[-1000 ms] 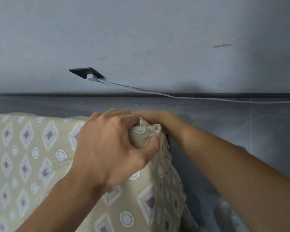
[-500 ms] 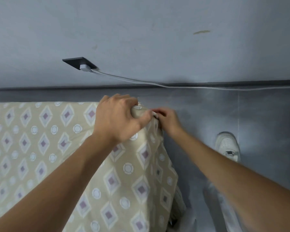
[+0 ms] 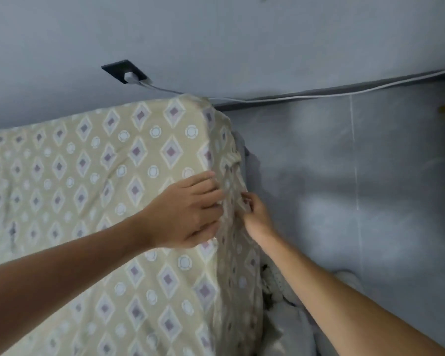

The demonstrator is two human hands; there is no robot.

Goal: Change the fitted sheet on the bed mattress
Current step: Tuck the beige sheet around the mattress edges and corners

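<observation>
Grey wall (image 3: 216, 34), fitted sheet (image 3: 113, 176) under fingers (image 3: 211, 191)

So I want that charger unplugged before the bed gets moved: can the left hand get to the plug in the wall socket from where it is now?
Probably yes. The left hand rests on the sheet at the mattress edge, holding nothing, and only open wall lies between the corner and the plug.

The left hand (image 3: 190, 214) lies on the beige diamond-patterned fitted sheet (image 3: 88, 188) at the mattress's side edge, while the right hand (image 3: 254, 214) pinches the sheet's hanging side.
</observation>
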